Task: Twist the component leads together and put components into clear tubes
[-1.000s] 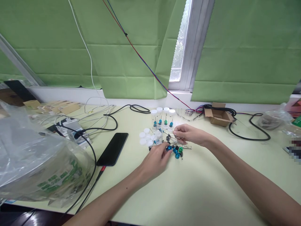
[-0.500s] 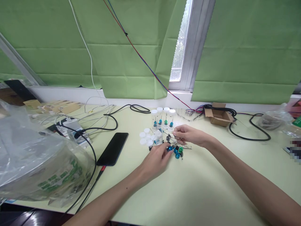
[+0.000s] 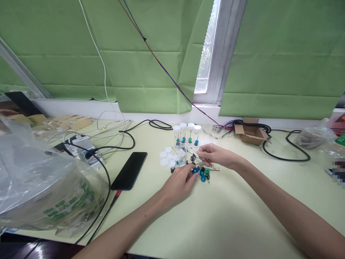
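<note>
My left hand (image 3: 183,181) rests low on the table, its fingertips closed on a small blue piece (image 3: 194,171) at the edge of a pile. Across from it, my right hand (image 3: 214,154) pinches what looks like a thin metal rod; the fingers partly hide it. Between and below the hands lie loose blue pieces (image 3: 203,177), a green piece (image 3: 207,172), black bits and thin metal rods (image 3: 215,169). Behind stand several clear capped vials (image 3: 190,136) with blue or green pieces inside. Loose white caps (image 3: 163,161) lie left of more clear vials (image 3: 182,155).
A black phone (image 3: 129,171) with a cable lies to the left, beside a large clear plastic bag (image 3: 48,187). White adapters (image 3: 83,147) and tangled cords are behind it. An open cardboard box (image 3: 252,136) and a black cable (image 3: 285,158) sit at the back right.
My right hand's fingertips have shifted very slightly left. My left hand stays in place at the pile.
</note>
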`<state>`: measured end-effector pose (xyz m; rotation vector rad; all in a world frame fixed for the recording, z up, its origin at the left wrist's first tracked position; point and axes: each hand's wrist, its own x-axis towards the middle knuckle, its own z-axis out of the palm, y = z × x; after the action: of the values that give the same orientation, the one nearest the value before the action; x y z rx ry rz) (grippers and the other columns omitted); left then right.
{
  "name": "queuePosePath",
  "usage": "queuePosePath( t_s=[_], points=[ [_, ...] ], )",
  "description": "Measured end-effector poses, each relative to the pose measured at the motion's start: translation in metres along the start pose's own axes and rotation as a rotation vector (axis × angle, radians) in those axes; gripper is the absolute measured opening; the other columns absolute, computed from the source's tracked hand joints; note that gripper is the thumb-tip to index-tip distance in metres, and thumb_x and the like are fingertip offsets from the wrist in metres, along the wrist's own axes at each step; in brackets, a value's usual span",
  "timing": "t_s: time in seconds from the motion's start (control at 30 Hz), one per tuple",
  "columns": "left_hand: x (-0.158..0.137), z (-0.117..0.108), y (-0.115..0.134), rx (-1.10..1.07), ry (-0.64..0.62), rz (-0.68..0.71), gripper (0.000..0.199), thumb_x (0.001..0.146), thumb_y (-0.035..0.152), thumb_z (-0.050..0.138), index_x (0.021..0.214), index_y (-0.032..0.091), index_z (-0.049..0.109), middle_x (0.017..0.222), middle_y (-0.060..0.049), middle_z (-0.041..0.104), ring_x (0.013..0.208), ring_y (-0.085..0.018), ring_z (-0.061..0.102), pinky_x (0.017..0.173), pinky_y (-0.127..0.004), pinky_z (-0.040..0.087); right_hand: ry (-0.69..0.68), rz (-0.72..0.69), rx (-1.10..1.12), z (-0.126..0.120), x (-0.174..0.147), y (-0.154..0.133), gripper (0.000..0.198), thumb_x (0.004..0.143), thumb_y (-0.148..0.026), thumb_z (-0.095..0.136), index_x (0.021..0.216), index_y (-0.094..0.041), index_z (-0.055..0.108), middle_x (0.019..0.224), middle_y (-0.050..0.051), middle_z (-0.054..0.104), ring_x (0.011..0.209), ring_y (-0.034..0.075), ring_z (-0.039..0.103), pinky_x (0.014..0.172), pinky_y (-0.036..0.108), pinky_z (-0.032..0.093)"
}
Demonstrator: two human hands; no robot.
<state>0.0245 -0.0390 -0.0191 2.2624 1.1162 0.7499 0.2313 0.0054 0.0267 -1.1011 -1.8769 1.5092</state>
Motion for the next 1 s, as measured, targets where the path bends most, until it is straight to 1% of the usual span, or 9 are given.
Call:
queuePosePath(
  t_s=[0.17, 0.33, 0.43, 0.57, 0.63, 0.77, 0.9, 1.0],
  points=[
    [0.000, 0.000, 0.001, 0.013, 0.004, 0.017, 0.021, 0.097, 0.034, 0.043, 0.089, 0.020, 0.056, 0.071, 0.001, 0.058, 0.065, -0.015, 0.052, 0.060, -0.027, 0.035, 0.024, 0.011, -0.029, 0.003, 0.000, -0.001, 0.046, 0.085, -0.061, 0.058, 0.072, -0.020, 0.043, 0.055, -0.006, 0.046, 0.051, 0.009, 0.040, 0.053, 0.025, 0.029],
    [0.000, 0.001, 0.002, 0.026, 0.057, 0.065, 0.020, 0.098, 0.032, 0.044, 0.090, 0.019, 0.058, 0.081, -0.002, 0.060, 0.071, -0.016, 0.053, 0.064, -0.028, 0.038, 0.050, 0.017, -0.067, 0.005, 0.003, 0.003, 0.044, 0.088, -0.061, 0.054, 0.075, -0.020, 0.042, 0.054, -0.007, 0.046, 0.050, 0.009, 0.040, 0.052, 0.025, 0.028],
    [0.000, 0.001, 0.002, -0.011, 0.079, 0.084, 0.020, 0.098, 0.031, 0.045, 0.094, 0.019, 0.060, 0.086, -0.003, 0.061, 0.076, -0.016, 0.055, 0.065, -0.027, 0.042, 0.059, 0.013, -0.086, 0.005, 0.005, 0.006, 0.043, 0.089, -0.060, 0.051, 0.076, -0.020, 0.043, 0.053, -0.006, 0.046, 0.050, 0.010, 0.041, 0.052, 0.025, 0.028],
    [0.001, 0.002, 0.000, -0.065, 0.103, 0.096, 0.020, 0.097, 0.030, 0.047, 0.103, 0.020, 0.063, 0.092, -0.004, 0.063, 0.082, -0.017, 0.058, 0.067, -0.027, 0.047, 0.095, 0.027, -0.122, 0.007, 0.005, 0.005, 0.039, 0.091, -0.056, 0.049, 0.077, -0.020, 0.044, 0.052, -0.006, 0.046, 0.049, 0.010, 0.040, 0.051, 0.025, 0.028],
    [0.002, 0.004, -0.003, -0.090, 0.120, 0.085, 0.022, 0.096, 0.030, 0.048, 0.108, 0.020, 0.064, 0.096, -0.005, 0.065, 0.085, -0.018, 0.060, 0.069, -0.027, 0.049, 0.118, 0.034, -0.136, 0.009, 0.005, 0.002, 0.037, 0.090, -0.054, 0.050, 0.077, -0.019, 0.046, 0.052, -0.006, 0.047, 0.048, 0.010, 0.040, 0.051, 0.025, 0.028],
    [0.001, 0.008, -0.006, -0.173, 0.123, 0.035, 0.026, 0.095, 0.031, 0.050, 0.114, 0.019, 0.062, 0.105, -0.007, 0.067, 0.084, -0.018, 0.063, 0.073, -0.030, 0.053, 0.163, 0.046, -0.163, 0.014, 0.003, -0.004, 0.033, 0.090, -0.050, 0.051, 0.077, -0.019, 0.046, 0.050, -0.006, 0.045, 0.047, 0.010, 0.040, 0.049, 0.024, 0.028],
    [0.001, 0.009, -0.006, -0.236, 0.108, 0.001, 0.026, 0.095, 0.033, 0.049, 0.112, 0.020, 0.064, 0.102, -0.007, 0.068, 0.082, -0.018, 0.064, 0.069, -0.029, 0.053, 0.229, 0.014, -0.218, 0.017, 0.002, -0.008, 0.028, 0.089, -0.044, 0.050, 0.075, -0.020, 0.048, 0.051, -0.006, 0.046, 0.049, 0.011, 0.042, 0.050, 0.024, 0.030],
    [0.002, 0.008, -0.005, -0.248, 0.126, -0.002, 0.025, 0.095, 0.032, 0.050, 0.110, 0.019, 0.065, 0.097, -0.007, 0.069, 0.078, -0.018, 0.065, 0.068, -0.029, 0.054, 0.288, -0.026, -0.289, 0.017, 0.002, -0.010, 0.027, 0.088, -0.041, 0.050, 0.072, -0.020, 0.048, 0.053, -0.006, 0.044, 0.051, 0.011, 0.041, 0.051, 0.024, 0.031]
  ],
)
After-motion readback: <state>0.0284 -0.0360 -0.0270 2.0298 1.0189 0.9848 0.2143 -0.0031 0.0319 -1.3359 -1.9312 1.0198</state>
